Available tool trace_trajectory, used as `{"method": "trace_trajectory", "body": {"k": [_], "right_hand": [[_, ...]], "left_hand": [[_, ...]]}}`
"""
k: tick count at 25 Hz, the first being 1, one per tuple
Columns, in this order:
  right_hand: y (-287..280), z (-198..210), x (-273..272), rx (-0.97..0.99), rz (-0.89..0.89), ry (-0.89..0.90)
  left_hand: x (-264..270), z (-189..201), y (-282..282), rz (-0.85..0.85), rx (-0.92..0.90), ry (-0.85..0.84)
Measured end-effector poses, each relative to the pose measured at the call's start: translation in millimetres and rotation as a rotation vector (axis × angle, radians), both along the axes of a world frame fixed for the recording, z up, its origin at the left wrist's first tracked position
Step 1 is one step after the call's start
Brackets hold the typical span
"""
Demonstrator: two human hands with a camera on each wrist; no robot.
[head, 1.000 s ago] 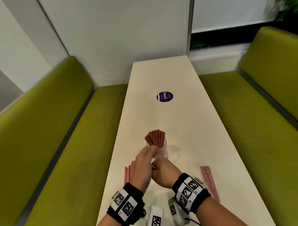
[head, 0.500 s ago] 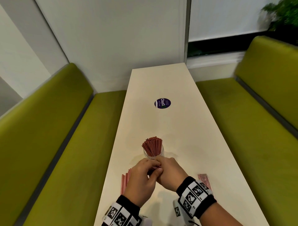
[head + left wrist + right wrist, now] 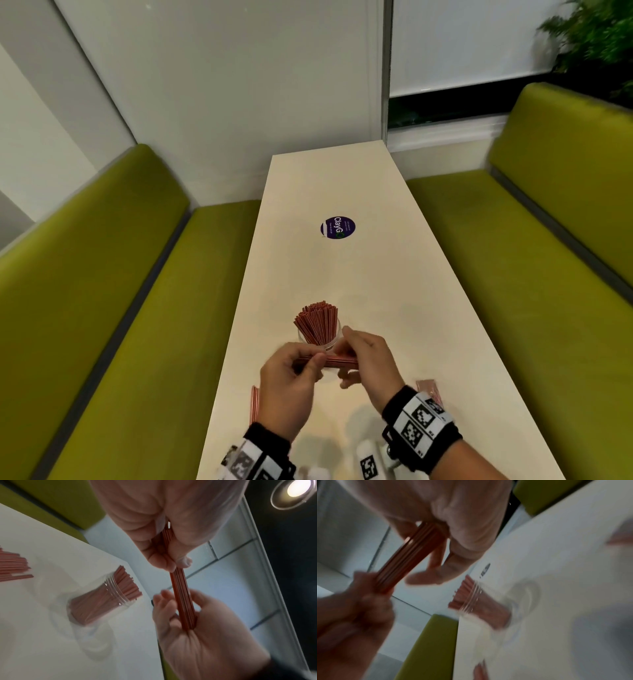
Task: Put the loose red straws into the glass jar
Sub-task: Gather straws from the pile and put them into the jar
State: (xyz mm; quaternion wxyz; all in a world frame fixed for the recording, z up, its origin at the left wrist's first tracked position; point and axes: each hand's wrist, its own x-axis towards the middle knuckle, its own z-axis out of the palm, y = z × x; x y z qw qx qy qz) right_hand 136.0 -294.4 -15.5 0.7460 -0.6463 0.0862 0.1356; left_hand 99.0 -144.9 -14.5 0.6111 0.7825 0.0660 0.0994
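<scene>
A clear glass jar packed with upright red straws stands on the white table. Just in front of it, both hands hold a small bundle of red straws level above the table. My left hand pinches the bundle's left end between thumb and fingers. My right hand curls round its right end. In the left wrist view the bundle runs from my left fingertips into the right palm, with the jar to the left. The blurred right wrist view shows the same bundle.
Loose red straws lie on the table at the left edge and beside my right wrist. A round purple sticker sits further up the table. Green benches flank both long sides, with a wall at the far end.
My left hand came down from the jar's mouth to meet the right. Both hands have since drawn slightly apart, with the straw bundle now stretched level between them.
</scene>
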Motion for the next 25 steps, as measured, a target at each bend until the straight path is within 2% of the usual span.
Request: {"method": "trace_trajectory", "body": {"k": [2,4,6,8,13,16,18,20,22,25], "right_hand": [[-0.6,-3.1,-3.7,0.037,-0.030,0.132],[-5.5,-4.0,-3.9,0.001,0.137,0.171],[-8.0,-6.2,-1.2,-0.064,0.233,0.126],[-6.6,-6.9,1.7,-0.113,0.218,0.079],[-0.3,-9.2,11.5,-0.123,0.197,-0.072],[-4.2,-28.7,26.1,-0.189,0.140,-0.156],[-8.4,-46.3,39.2,-0.360,0.053,-0.264],[-9.4,-59.7,47.2,-0.627,0.113,-0.355],[-8.2,-68.0,50.8,-0.809,0.222,-0.379],[-4.1,-71.6,52.1,-0.877,0.303,-0.373]], "left_hand": [[-0.9,-1.5,-7.9,-0.036,0.061,0.020],[0.5,-1.1,-5.4,-0.048,0.071,0.060],[4.2,1.2,1.6,-0.054,0.008,0.107],[7.2,3.5,3.7,-0.097,-0.048,0.136],[16.7,9.2,0.7,-0.194,0.033,0.162],[29.4,15.4,4.6,-0.162,0.256,0.129],[46.5,21.8,10.0,-0.099,0.464,0.003],[70.3,27.1,14.0,-0.136,0.701,-0.028],[97.5,25.8,13.8,-0.256,0.901,0.085],[128.3,12.1,6.8,-0.465,1.043,0.274]]}}
